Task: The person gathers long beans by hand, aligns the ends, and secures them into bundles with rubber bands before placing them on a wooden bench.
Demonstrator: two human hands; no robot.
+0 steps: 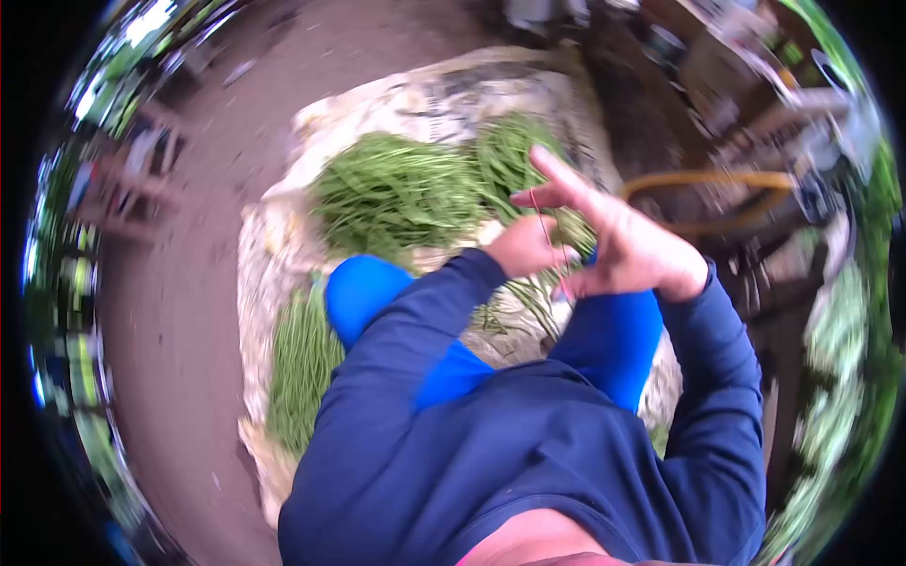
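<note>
A thin red rubber band [537, 202] is stretched between the spread fingers of my right hand [628, 241], running from a finger down toward the thumb. My left hand [527, 247] is closed beside it, its fingertips at the band. Both hands are above my knees, over the bundles. Ahead of them on a pale sheet [349, 108] lies a large pile of long green beans [396, 193]. A second green pile [510, 151] adjoins it, partly hidden behind my right hand. Some loose green beans [533, 302] show below my hands.
Another bundle of long green beans [302, 368] lies by my left knee. Brown bare ground [179, 311] borders the sheet. To the right are a curved yellow-orange bar [708, 177] and cardboard boxes [722, 75]. A blurred wooden stool-like object [142, 179] stands at left.
</note>
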